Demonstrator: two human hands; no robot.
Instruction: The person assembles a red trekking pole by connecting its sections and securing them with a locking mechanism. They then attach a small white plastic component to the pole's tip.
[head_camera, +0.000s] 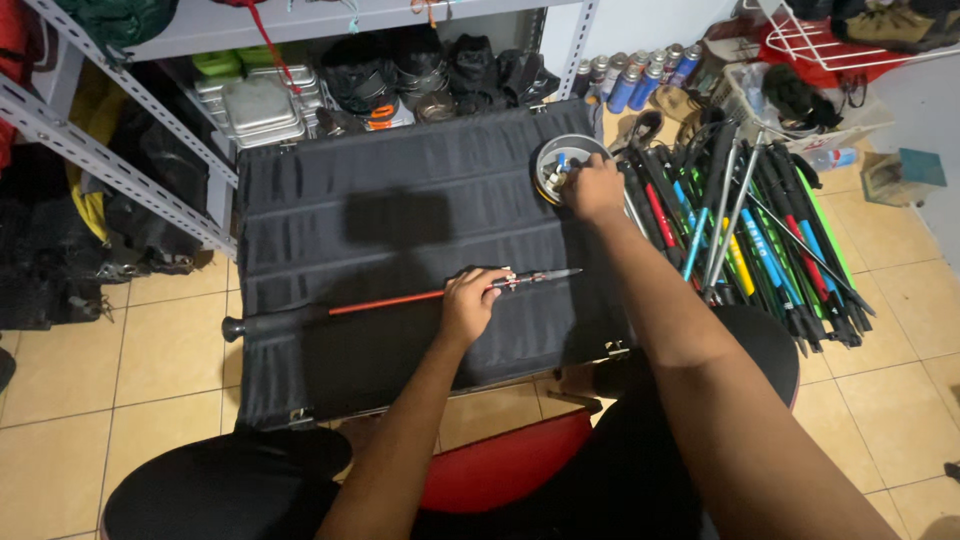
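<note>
A trekking pole (380, 301) with a red shaft, a black grip at its left end and a thin metal tip at its right lies across a black padded case (400, 190) on the floor. My left hand (470, 303) presses down on the pole near its tip end, fingers curled over the shaft. My right hand (592, 186) reaches into a small round metal tin (552, 160) at the case's far right corner; its fingers are bunched among small parts, and what they hold is hidden.
A heap of folded trekking poles (745, 230) in blue, green, yellow and red lies right of the case. Gas canisters (640, 72) stand behind it. A metal shelf (120, 130) with mess tins (258, 108) and black pouches is beyond the case. My knees frame a red stool (500, 470).
</note>
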